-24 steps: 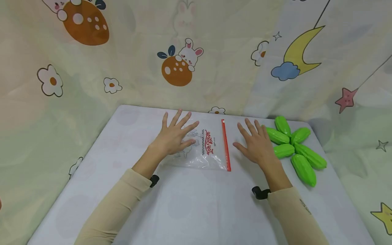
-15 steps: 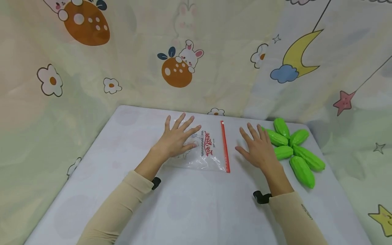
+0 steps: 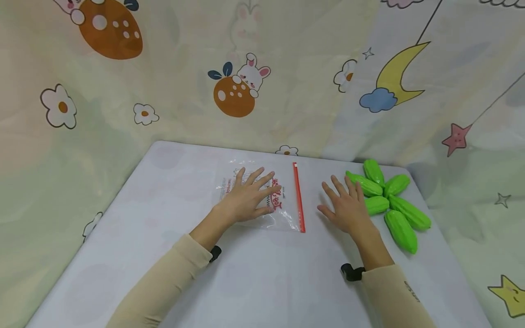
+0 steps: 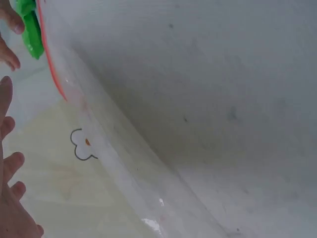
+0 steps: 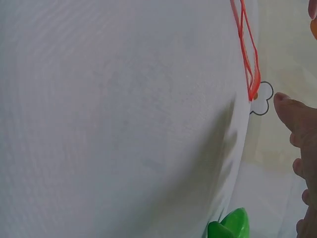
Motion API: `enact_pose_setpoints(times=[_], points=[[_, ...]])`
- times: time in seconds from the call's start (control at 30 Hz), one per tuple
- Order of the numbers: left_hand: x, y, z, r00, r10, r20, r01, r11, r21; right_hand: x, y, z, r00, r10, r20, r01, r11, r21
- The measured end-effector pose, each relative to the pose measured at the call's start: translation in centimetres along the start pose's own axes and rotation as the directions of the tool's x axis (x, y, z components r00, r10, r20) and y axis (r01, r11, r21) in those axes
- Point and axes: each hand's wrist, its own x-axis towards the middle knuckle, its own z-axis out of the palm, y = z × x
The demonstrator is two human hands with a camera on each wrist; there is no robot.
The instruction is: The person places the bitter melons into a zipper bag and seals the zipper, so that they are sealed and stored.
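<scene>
A clear plastic zip bag (image 3: 287, 218) with red lettering lies flat toward the back of the table, its red zip strip (image 3: 299, 198) on the right side. My left hand (image 3: 244, 200) is spread over the bag with straight fingers, covering part of its print. To the right of the strip, my right hand (image 3: 347, 207) hovers with fingers spread, holding nothing. Just beyond it lies a cluster of bright green ridged vegetable-like pieces (image 3: 401, 231), one partly behind the fingers. In the right wrist view the red zip strip (image 5: 253, 74) shows as looped lines, with a green piece (image 5: 237, 223) below.
The white-covered table (image 3: 254, 282) has its back edge against a printed cloth backdrop (image 3: 172, 82) with rabbits, flowers and a moon. A black wrist camera (image 3: 352, 272) sits under the right wrist, another (image 3: 215, 253) under the left.
My left hand has moved right and nearer over the bag, uncovering its left part. My right hand has lowered slightly toward me. The bag and green pieces stay in place as the head view shifts a little.
</scene>
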Motion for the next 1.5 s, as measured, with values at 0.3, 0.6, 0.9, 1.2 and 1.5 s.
enact_pose_setpoints(times=[0.3, 0.6, 0.9, 1.2, 1.5], points=[[1.4, 1.0, 0.7, 0.998, 0.044, 0.046, -0.043, 0.999, -0.024, -0.3, 0.3, 1.1, 1.000, 0.017, 0.012, -0.017, 1.000, 0.010], [4.3, 2.1, 0.6, 0.993, 0.106, 0.050, -0.106, 0.994, -0.015, 0.1, 1.2, 0.8, 0.999, 0.052, 0.005, -0.052, 0.997, 0.053], [5.8, 3.1, 0.6, 0.987, 0.123, 0.102, -0.120, 0.992, -0.030, -0.3, 1.7, 0.9, 0.999, 0.040, 0.035, -0.041, 0.999, 0.027], [6.8, 4.3, 1.3, 0.979, 0.142, 0.144, -0.139, 0.990, -0.033, -0.6, 1.5, 1.2, 0.999, 0.025, 0.035, -0.026, 0.999, 0.039], [7.5, 5.2, 1.3, 0.959, 0.102, 0.263, -0.103, 0.995, -0.011, -0.8, 1.2, 0.9, 1.000, 0.019, 0.022, -0.020, 0.998, 0.054]])
